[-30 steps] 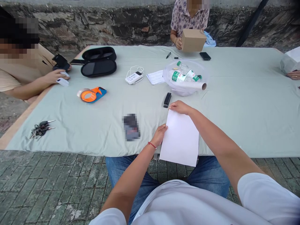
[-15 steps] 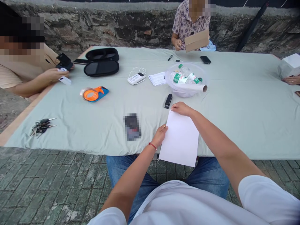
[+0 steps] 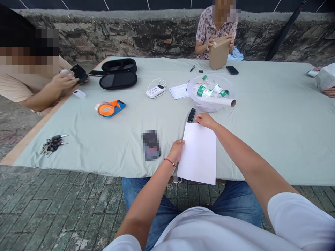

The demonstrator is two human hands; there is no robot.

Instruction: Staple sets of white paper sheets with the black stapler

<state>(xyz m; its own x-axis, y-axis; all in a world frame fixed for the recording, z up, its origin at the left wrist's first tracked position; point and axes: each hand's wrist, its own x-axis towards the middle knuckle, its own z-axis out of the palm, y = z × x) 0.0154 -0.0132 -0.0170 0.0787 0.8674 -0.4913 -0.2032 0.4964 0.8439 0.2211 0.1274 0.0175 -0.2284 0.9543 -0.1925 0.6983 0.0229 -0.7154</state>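
Observation:
White paper (image 3: 197, 153) lies over the table's near edge, its lower end sticking out above my lap. My left hand (image 3: 177, 150) grips the paper's left edge, thumb on top. At the top edge of the sheet is my right hand (image 3: 205, 120), its fingers pinched together; what they hold, if anything, is too small to tell. Just beyond the paper's top left corner lies a black stapler (image 3: 191, 115), close to my right fingertips. A dark phone-like object (image 3: 151, 145), blurred out, rests left of my left hand.
A basin (image 3: 193, 99) holds bottles and a roll. Around it are printed sheets (image 3: 179, 91), a white device (image 3: 156, 91), a tape dispenser (image 3: 110, 108), keys (image 3: 53, 144), a black case (image 3: 118, 78) and a phone (image 3: 232, 70). People sit left, across and right; one holds a cardboard box (image 3: 219, 54).
My right hand has come slightly off the paper's top corner, and the sheet has turned a little straighter. Across the table, the person has turned the box upright with both hands. The view has shifted slightly.

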